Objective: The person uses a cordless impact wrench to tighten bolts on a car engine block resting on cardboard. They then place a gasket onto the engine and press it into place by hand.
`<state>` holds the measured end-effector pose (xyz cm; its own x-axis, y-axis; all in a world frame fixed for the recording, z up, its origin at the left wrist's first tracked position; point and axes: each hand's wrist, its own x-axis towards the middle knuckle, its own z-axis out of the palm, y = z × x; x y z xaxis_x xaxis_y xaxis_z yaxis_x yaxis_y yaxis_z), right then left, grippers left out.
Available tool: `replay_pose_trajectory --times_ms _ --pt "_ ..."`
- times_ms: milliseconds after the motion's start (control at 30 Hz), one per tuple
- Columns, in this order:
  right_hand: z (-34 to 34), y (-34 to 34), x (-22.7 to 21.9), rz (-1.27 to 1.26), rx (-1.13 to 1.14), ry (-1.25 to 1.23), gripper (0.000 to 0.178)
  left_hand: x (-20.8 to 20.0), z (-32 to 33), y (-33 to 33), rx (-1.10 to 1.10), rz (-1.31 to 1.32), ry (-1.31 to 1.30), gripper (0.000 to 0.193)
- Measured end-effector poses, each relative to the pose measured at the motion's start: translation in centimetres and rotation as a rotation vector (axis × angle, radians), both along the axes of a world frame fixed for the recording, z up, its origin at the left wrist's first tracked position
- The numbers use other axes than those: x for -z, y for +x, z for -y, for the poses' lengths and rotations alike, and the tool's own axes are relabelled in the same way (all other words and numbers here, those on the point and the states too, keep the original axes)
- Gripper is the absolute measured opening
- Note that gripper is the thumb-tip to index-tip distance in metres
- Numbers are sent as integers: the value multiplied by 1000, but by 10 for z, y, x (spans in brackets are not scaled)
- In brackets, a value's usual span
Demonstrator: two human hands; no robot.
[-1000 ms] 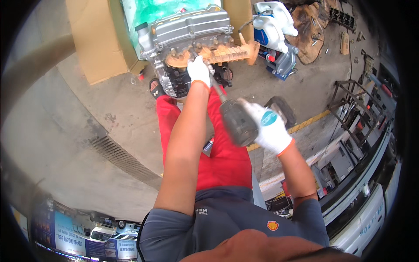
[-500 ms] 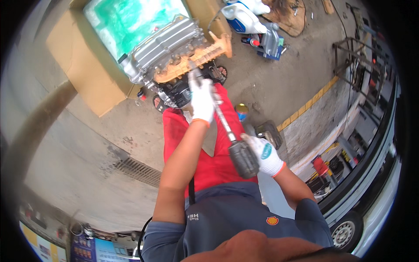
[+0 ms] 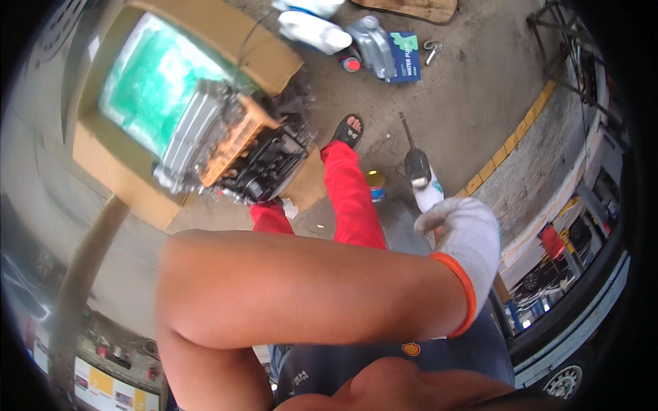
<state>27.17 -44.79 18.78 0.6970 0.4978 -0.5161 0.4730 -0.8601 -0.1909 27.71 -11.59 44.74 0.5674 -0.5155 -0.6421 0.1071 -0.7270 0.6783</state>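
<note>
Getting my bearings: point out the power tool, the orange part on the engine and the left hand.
Power tool [image 3: 415,164]: head view, on its dark body.
Orange part [image 3: 235,145]: head view, on its middle.
Left hand [image 3: 471,231]: head view, middle of its glove.

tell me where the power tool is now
In the head view, the power tool is right of centre, in the gloved right hand, above the gloved left hand and left of the yellow floor stripe.
</note>
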Motion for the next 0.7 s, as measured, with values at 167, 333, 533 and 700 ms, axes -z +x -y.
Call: replay_pose_trajectory --times_ms 167,333,533,700 --pt "61 101 140 112 67 -142 89 41 47 108 295 -165 -50 42" --pt "76 178 201 -52 78 -366 97 101 57 169 412 -303 -164 40" --pt "91 219 286 -63 -164 -532 67 186 44 182 336 -490 -262 38" --pt "118 233 350 -86 -111 -524 66 273 -22 87 -186 -76 165 32"
